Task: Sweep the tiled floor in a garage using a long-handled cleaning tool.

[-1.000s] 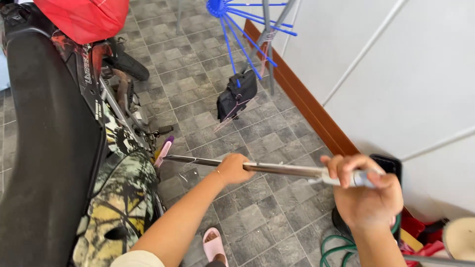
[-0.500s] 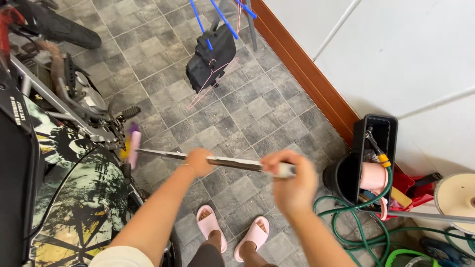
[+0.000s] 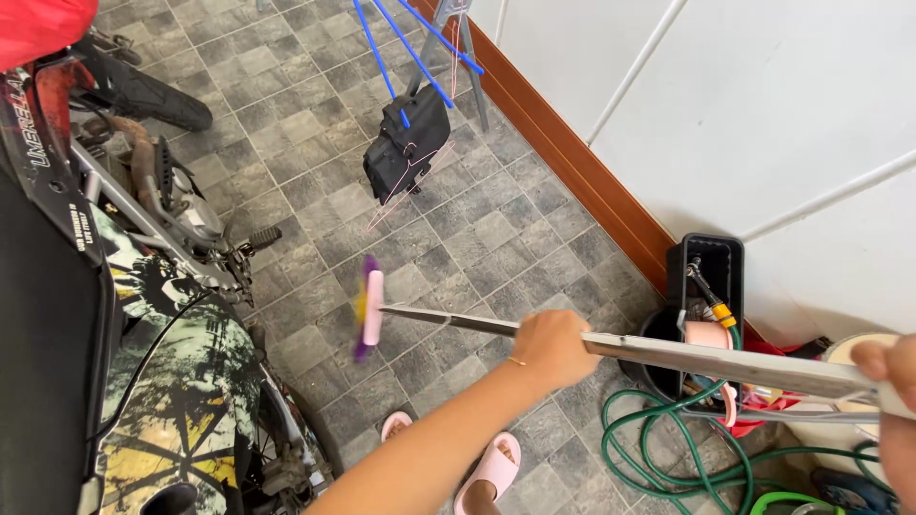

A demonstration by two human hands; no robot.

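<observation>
White-lettered decals [image 3: 84, 221] on motorcycle frame [image 3: 57, 153]

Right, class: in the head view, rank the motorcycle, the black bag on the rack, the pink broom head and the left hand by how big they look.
1. Motorcycle, by far the largest.
2. Black bag.
3. Left hand and pink broom head: these look about alike, and the hand is nearer the camera, so no ranking between them.

We note bare forearms, a thin bracelet [image 3: 516, 361] at our left wrist, and pink slide sandals [image 3: 489, 469] on both feet.
</observation>
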